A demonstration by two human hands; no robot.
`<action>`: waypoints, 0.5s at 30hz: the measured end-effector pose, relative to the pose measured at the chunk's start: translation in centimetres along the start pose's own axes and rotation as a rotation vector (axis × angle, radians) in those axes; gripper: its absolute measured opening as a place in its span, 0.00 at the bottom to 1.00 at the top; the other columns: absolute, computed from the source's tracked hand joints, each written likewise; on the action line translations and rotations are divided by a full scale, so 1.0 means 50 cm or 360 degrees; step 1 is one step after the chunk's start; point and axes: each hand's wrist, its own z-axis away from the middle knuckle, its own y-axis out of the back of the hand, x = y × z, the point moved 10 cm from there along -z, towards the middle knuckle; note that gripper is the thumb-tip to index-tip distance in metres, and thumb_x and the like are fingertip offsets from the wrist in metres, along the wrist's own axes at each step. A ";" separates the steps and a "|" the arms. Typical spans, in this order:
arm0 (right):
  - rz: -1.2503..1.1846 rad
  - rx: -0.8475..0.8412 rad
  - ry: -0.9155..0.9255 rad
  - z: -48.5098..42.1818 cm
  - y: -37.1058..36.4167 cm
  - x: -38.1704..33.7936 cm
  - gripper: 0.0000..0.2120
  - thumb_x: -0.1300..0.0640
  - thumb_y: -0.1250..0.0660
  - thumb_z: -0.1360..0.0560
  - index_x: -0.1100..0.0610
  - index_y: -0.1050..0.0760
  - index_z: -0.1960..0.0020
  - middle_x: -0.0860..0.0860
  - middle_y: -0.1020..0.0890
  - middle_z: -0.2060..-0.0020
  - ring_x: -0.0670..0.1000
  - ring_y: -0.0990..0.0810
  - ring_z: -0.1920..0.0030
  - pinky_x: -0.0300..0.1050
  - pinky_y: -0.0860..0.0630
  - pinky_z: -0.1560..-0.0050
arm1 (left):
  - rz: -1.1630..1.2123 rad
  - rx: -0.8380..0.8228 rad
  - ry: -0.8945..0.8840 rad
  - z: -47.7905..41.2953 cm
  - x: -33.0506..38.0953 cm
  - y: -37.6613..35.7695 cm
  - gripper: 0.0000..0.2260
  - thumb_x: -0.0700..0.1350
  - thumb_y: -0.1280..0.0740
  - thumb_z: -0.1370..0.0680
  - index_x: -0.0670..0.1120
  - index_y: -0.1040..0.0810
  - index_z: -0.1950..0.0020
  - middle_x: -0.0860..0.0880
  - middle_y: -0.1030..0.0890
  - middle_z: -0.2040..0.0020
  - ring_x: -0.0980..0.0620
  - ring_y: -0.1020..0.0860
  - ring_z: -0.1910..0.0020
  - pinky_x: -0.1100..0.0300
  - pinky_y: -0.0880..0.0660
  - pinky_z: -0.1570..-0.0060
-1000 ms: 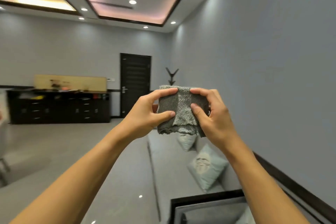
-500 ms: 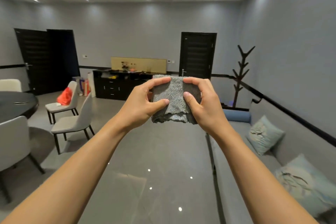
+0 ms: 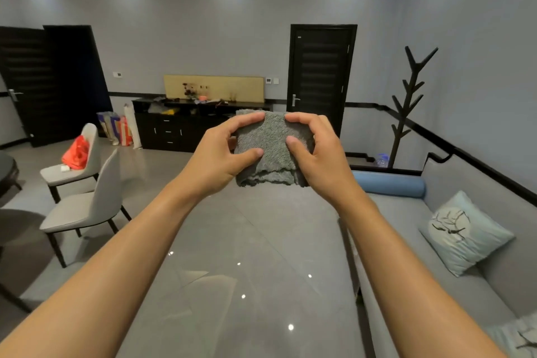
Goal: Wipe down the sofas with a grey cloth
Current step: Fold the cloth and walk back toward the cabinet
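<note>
Worn on the head, wide-angle. Looks forward and slightly down over the glossy floor [image 3: 261, 241] toward the far wall [image 3: 203, 23] with its dark door [image 3: 319, 78]. Sits close to the left hand [image 3: 215, 160] and right hand [image 3: 322, 163] gripping the grey cloth [image 3: 274, 139] mid-frame. Takes in the sofa [image 3: 406, 256] at right, dining chairs [image 3: 87, 206] at left.

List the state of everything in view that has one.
Folded grey terry cloth: held in the air.
Left hand: pinches the cloth's left edge.
Right hand: pinches its right edge.
Long grey fabric sofa: untouched by the cloth.
Black slatted door: closed.
Pale blue square cushion: leans on the sofa back.
</note>
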 end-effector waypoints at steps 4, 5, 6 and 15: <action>0.0064 0.0021 -0.0014 -0.138 -0.093 0.192 0.16 0.56 0.35 0.19 0.50 0.28 0.32 0.48 0.29 0.40 0.42 0.27 0.40 0.34 0.26 0.41 | 0.0035 -0.0052 -0.0013 -0.179 -0.202 -0.026 0.26 0.39 0.26 0.22 0.57 0.26 0.27 0.61 0.25 0.34 0.58 0.21 0.38 0.60 0.19 0.43; 0.0075 0.0030 -0.0015 -0.174 -0.119 0.241 0.16 0.56 0.35 0.19 0.50 0.28 0.32 0.48 0.29 0.40 0.42 0.27 0.40 0.35 0.26 0.42 | 0.0041 -0.0063 -0.0024 -0.225 -0.254 -0.031 0.27 0.40 0.26 0.22 0.57 0.26 0.26 0.60 0.26 0.34 0.56 0.21 0.38 0.59 0.18 0.44; 0.0088 0.0036 -0.0012 -0.206 -0.142 0.283 0.16 0.56 0.35 0.19 0.50 0.29 0.32 0.49 0.29 0.40 0.42 0.27 0.40 0.35 0.25 0.42 | 0.0049 -0.0073 -0.0040 -0.267 -0.301 -0.035 0.27 0.40 0.26 0.22 0.57 0.27 0.26 0.58 0.26 0.33 0.55 0.22 0.37 0.59 0.18 0.45; 0.0214 0.0060 -0.0062 -0.663 -0.363 0.657 0.16 0.59 0.34 0.20 0.52 0.28 0.33 0.49 0.28 0.42 0.42 0.27 0.41 0.34 0.26 0.41 | 0.0156 -0.0178 -0.0068 -0.769 -0.706 -0.002 0.26 0.39 0.28 0.21 0.57 0.27 0.26 0.65 0.28 0.34 0.54 0.22 0.38 0.57 0.17 0.45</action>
